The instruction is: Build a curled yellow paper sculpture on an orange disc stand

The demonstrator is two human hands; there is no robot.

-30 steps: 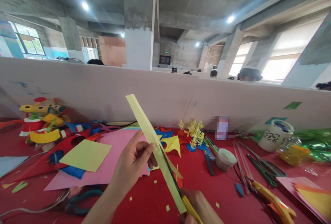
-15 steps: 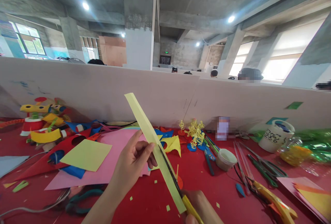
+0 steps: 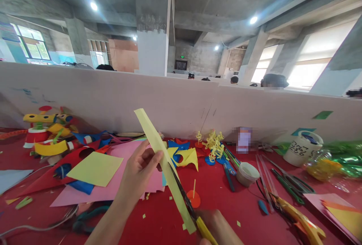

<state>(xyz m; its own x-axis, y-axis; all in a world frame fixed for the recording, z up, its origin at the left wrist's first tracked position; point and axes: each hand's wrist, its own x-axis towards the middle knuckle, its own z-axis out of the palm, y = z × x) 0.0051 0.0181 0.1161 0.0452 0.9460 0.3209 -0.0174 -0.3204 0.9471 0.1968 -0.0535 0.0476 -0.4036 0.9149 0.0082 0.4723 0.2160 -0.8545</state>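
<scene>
A long strip of pale yellow paper (image 3: 158, 143) slants across the middle, held up above the red table. My left hand (image 3: 144, 162) pinches it near its middle between thumb and fingers. My right hand (image 3: 216, 224), low in the view and partly cut off, grips the yellow handle of a pair of scissors (image 3: 189, 201). The dark blades lie along the strip's right edge, pointing up toward my left thumb. Below the blades an orange disc (image 3: 194, 199) with a thin upright stick stands on the table. Tiny yellow paper scraps (image 3: 144, 216) are scattered beneath.
Pink paper (image 3: 118, 184) and a yellow sheet (image 3: 96, 169) lie at left, beside colourful paper models (image 3: 38, 132). Curled yellow paper pieces (image 3: 215, 145) stand at the back. To the right are a small tub (image 3: 247, 173), a white bucket (image 3: 301, 150) and a yellow glue gun (image 3: 299, 218). A pale partition (image 3: 113, 94) borders the table.
My left hand and the strip have shifted slightly left and down. The scissors have moved a little left with them, uncovering more of the orange disc.
</scene>
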